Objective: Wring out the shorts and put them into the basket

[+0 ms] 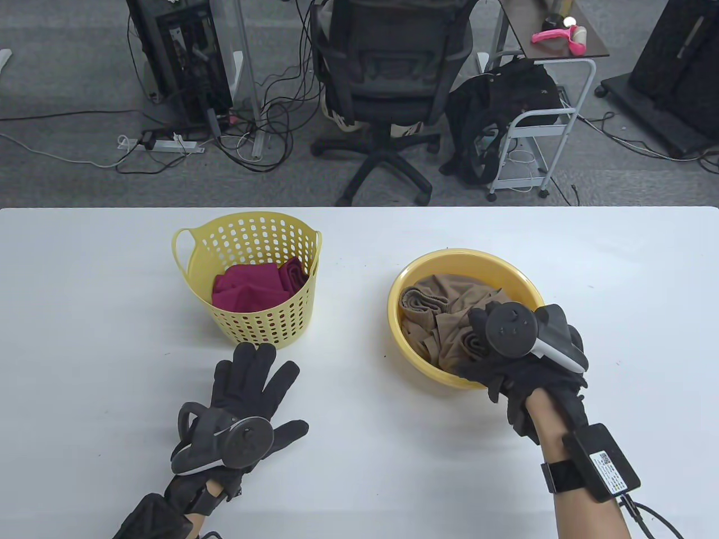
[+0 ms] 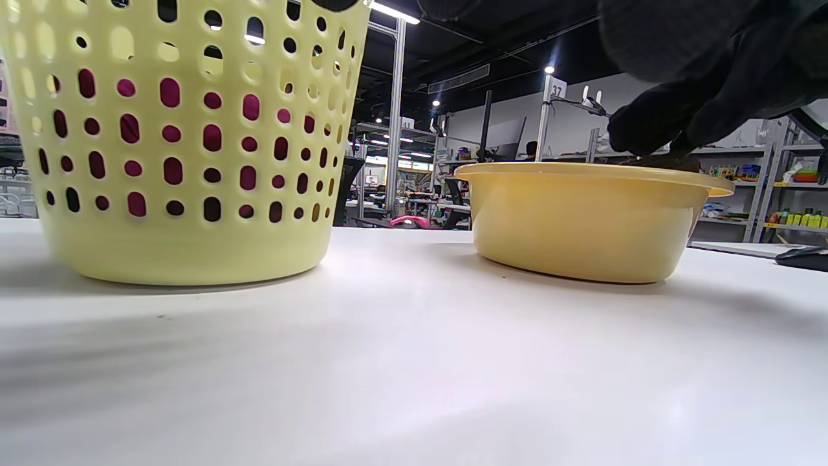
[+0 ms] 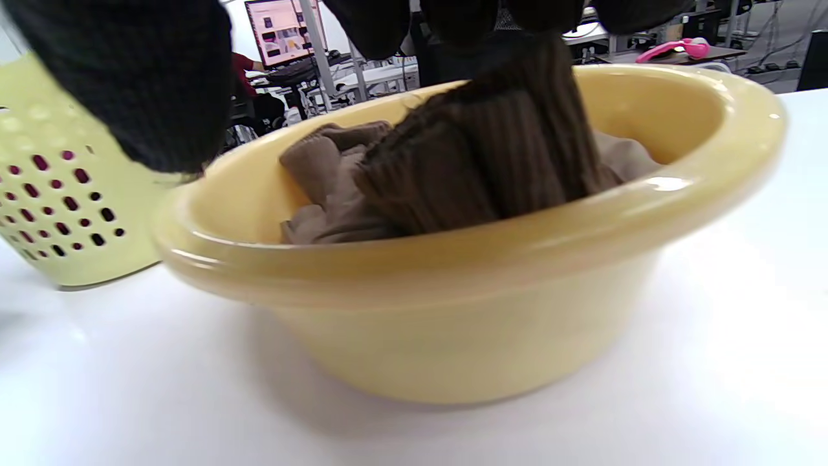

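Brown ribbed shorts [image 1: 438, 314] [image 3: 479, 168] lie bunched in a yellow basin [image 1: 508, 269] [image 2: 582, 220] [image 3: 453, 310] right of centre. My right hand [image 1: 488, 351] [image 3: 466, 26] reaches over the basin's near rim and grips a fold of the shorts, lifting it slightly. A yellow perforated basket [image 1: 253, 323] [image 2: 181, 155] [image 3: 58, 194] stands to the left with dark red cloth [image 1: 253, 286] inside. My left hand [image 1: 253, 382] lies flat on the table just in front of the basket, fingers spread, holding nothing.
The white table [image 1: 84, 337] stretches wide on both sides. Beyond its far edge stand an office chair [image 1: 387, 84], a computer tower [image 1: 180, 62] with cables, and a white cart [image 1: 539, 129] with a black bag.
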`<state>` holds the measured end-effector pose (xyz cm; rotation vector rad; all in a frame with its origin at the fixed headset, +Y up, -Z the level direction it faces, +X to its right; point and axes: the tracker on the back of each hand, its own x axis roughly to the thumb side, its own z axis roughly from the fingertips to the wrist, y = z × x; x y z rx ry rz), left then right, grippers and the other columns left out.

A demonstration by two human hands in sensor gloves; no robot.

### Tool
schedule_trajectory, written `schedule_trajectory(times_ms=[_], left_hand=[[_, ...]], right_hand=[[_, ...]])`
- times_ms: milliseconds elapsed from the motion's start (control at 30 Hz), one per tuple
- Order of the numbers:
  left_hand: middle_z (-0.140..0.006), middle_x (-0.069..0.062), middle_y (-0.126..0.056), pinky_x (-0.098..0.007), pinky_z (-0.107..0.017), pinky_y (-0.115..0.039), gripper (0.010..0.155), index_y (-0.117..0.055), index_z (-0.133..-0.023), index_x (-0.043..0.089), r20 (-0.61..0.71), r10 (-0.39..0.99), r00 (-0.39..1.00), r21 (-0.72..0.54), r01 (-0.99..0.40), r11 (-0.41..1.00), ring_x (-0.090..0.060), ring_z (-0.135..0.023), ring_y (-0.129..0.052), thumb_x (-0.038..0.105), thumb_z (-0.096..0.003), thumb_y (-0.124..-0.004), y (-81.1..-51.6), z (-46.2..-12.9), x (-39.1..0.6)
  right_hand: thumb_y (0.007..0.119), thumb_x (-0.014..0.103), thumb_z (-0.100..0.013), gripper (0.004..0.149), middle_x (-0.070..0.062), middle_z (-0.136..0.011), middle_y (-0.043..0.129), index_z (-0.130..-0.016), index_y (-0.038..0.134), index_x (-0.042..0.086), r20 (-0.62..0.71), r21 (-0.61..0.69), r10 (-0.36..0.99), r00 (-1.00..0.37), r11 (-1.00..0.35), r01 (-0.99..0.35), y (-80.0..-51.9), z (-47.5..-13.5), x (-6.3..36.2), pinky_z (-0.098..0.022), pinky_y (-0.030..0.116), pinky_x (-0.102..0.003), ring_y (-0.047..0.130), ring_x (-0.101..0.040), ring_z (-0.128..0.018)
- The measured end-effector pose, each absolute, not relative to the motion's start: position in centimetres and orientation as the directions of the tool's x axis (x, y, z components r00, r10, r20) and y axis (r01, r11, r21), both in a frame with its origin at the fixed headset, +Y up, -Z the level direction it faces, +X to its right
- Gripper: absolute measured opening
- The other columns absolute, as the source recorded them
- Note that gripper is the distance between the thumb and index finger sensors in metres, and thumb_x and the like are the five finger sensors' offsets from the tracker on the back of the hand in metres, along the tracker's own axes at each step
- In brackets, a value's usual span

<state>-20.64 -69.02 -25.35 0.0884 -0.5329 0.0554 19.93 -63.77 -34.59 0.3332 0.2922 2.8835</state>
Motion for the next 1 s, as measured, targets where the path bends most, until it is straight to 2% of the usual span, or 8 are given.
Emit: schedule_trajectory(times_ms=[267, 567, 700, 800, 1000], left_hand=[[-0.125, -0.031, -0.022, -0.079, -0.068, -0.032, 0.090, -0.030, -0.118, 0.022, 0.504, 0.037, 0.863, 0.064, -0.080, 0.995, -0.066, -0.110, -0.027, 0.068, -0.0513, -0.070, -69.0, -25.4, -20.7], [-0.125, -0.031, -0.022, -0.079, -0.068, -0.032, 0.090, -0.030, -0.118, 0.022, 0.506, 0.041, 0.862, 0.064, -0.085, 0.994, -0.066, -0.110, -0.027, 0.068, -0.0514, -0.070, -69.0, -25.5, -20.8], [-0.125, -0.031, -0.022, -0.079, -0.068, -0.032, 0.090, -0.030, -0.118, 0.022, 0.498, 0.041, 0.866, 0.069, -0.087, 0.994, -0.066, -0.110, -0.027, 0.068, -0.0515, -0.070, -68.9, -25.5, -21.0], [-0.125, -0.031, -0.022, -0.079, -0.068, -0.032, 0.090, -0.030, -0.118, 0.022, 0.494, 0.046, 0.868, 0.069, -0.091, 0.993, -0.066, -0.110, -0.027, 0.068, -0.0515, -0.070, -68.8, -25.5, -21.1], [-0.125, -0.031, -0.023, -0.079, -0.068, -0.033, 0.090, -0.030, -0.118, 0.022, 0.495, 0.051, 0.867, 0.079, -0.104, 0.991, -0.066, -0.110, -0.027, 0.068, -0.0513, -0.070, -68.6, -25.4, -21.2]], right_hand=[[0.086, 0.057, -0.046, 0.095, -0.028, -0.111, 0.042, -0.111, 0.040, 0.007, 0.144, 0.235, 0.185, -0.972, -0.961, -0.148, -65.5, -36.0, 20.5, -0.067, 0.057, -0.063, 0.051, -0.057, -0.098], [0.090, 0.046, -0.046, 0.086, -0.026, -0.105, 0.059, -0.109, 0.047, 0.006, 0.141, 0.237, 0.137, -0.980, -0.966, -0.101, -66.4, -36.9, 20.0, -0.064, 0.066, -0.057, 0.069, -0.051, -0.091], [0.091, 0.040, -0.046, 0.079, -0.025, -0.101, 0.067, -0.106, 0.054, 0.006, 0.149, 0.204, 0.109, -0.983, -0.976, -0.078, -66.1, -36.9, 19.7, -0.061, 0.072, -0.054, 0.079, -0.048, -0.085], [0.092, 0.036, -0.046, 0.077, -0.025, -0.100, 0.068, -0.105, 0.055, 0.005, 0.139, 0.209, 0.147, -0.979, -0.971, -0.116, -65.8, -36.8, 19.7, -0.060, 0.074, -0.056, 0.082, -0.048, -0.084], [0.092, 0.036, -0.046, 0.075, -0.024, -0.099, 0.070, -0.104, 0.057, 0.005, 0.153, 0.146, 0.174, -0.973, -0.978, -0.152, -64.3, -36.3, 19.7, -0.060, 0.076, -0.055, 0.085, -0.046, -0.082]])
